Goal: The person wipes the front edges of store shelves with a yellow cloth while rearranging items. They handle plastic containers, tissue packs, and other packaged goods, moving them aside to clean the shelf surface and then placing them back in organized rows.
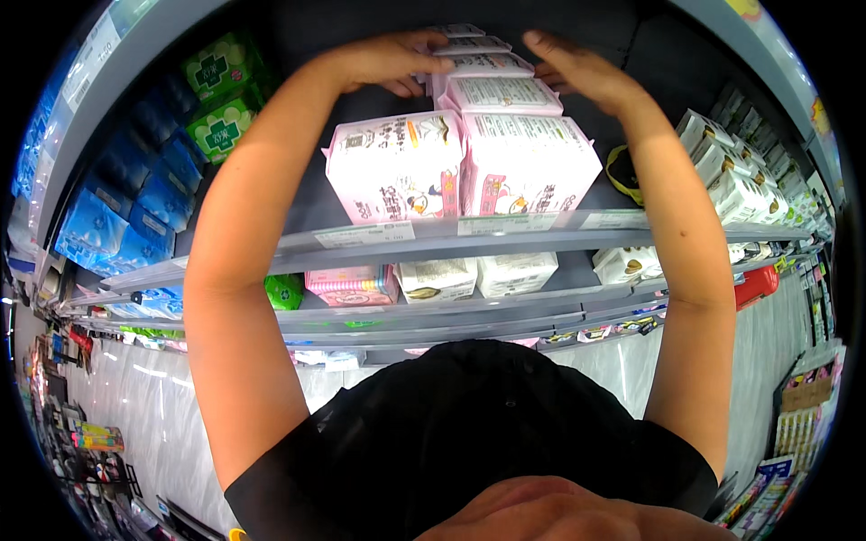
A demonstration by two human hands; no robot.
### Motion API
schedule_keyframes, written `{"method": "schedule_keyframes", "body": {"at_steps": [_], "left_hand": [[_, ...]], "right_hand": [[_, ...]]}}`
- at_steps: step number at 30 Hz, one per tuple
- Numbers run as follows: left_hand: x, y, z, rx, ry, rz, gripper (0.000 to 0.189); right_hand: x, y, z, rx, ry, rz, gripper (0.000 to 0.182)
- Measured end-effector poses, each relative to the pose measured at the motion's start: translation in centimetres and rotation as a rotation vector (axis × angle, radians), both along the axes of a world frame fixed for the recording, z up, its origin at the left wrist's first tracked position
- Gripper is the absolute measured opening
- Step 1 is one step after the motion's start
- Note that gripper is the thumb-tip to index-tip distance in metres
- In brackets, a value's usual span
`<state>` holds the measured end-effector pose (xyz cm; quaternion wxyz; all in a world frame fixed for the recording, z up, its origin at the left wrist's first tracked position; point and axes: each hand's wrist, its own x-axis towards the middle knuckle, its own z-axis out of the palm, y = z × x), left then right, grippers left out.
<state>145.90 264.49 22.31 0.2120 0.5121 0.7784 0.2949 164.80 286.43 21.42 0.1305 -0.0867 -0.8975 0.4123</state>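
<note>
A row of pink-and-white soft packs, apparently packaged tissues (504, 95), runs back along a dark shelf. At its front, a left pack (399, 169) and a right pack (531, 166) sit side by side near the shelf edge. My left hand (389, 62) reaches to the left side of the rear packs, fingers spread, with fingertips at or against them. On the other side, my right hand (582, 71) is slightly blurred, its thumb raised and fingers apart beside the row. Some fingertips are hidden by the packs.
A shelf rail with price labels (365, 233) crosses below the front packs. Blue packs (135, 223) and green packs (220, 128) stand at left. White packs (734, 176) fill the right, near a yellow-rimmed dark object (622, 176). A lower shelf holds white packs (436, 280).
</note>
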Motion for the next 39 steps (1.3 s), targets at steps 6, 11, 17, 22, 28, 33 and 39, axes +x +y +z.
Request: {"method": "schedule_keyframes", "body": {"at_steps": [6, 11, 17, 22, 28, 33, 39], "left_hand": [[-0.5, 1.0, -1.6, 0.063, -0.014, 0.045, 0.083], [-1.3, -0.2, -0.9, 0.045, 0.035, -0.019, 0.081], [-5.5, -3.3, 0.6, 0.05, 0.257, -0.103, 0.069], [-3.4, -9.0, 2.9, -0.001, 0.194, -0.075, 0.066], [-3.2, -9.6, 0.4, -0.033, -0.074, -0.176, 0.069], [-6.1, -5.1, 3.1, -0.082, 0.094, 0.129, 0.069], [-14.8, 2.7, 0.5, 0.111, 1.083, -0.109, 0.069]], "right_hand": [[-0.8, 0.3, -1.8, -0.285, -0.002, 0.122, 0.084], [-0.6, -0.3, -3.4, -0.267, 0.114, 0.248, 0.08], [0.0, 0.2, -3.1, -0.022, 0.003, 0.204, 0.095], [1.0, 0.2, -2.5, -0.041, -0.05, 0.197, 0.082], [1.3, 0.2, -0.4, 0.117, -0.156, 0.172, 0.079], [-2.6, 6.3, 1.3, 0.279, -0.043, -0.076, 0.078], [-10.1, 4.2, -0.1, 0.626, -0.003, 0.198, 0.067]]}}
